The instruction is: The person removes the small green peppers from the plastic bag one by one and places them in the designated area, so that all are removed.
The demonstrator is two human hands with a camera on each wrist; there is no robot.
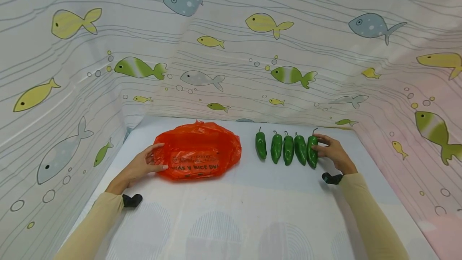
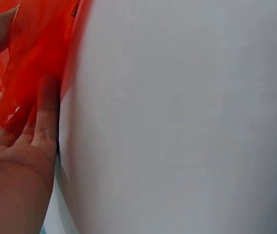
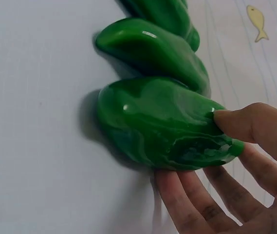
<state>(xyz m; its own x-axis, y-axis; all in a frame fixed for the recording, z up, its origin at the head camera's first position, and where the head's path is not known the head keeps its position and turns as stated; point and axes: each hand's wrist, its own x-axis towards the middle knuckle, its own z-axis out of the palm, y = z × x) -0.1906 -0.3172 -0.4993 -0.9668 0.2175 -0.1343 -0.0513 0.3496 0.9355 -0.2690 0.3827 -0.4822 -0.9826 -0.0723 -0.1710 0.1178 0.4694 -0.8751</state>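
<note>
A red plastic bag (image 1: 198, 147) with dark printed lettering lies on the table, left of the middle. My left hand (image 1: 144, 163) is at the bag's left edge, thumb and fingers spread apart. In the left wrist view some fingers (image 2: 46, 112) are extended and partly covered by the thin red film. Several glossy green chili peppers stand in a row to the right of the bag. My right hand (image 1: 333, 153) pinches the rightmost green chili pepper (image 1: 312, 151), the thumb on top and the fingertips along its side. In the right wrist view this pepper (image 3: 153, 126) touches its neighbour.
The leftmost green chili pepper (image 1: 260, 145) lies a little apart from the others. A white cloth with pale circle patterns covers the table (image 1: 245, 212). Fish-printed sheets (image 1: 231, 59) rise behind and at both sides. Black wrist-worn devices (image 1: 132, 200) hang beside the sleeves.
</note>
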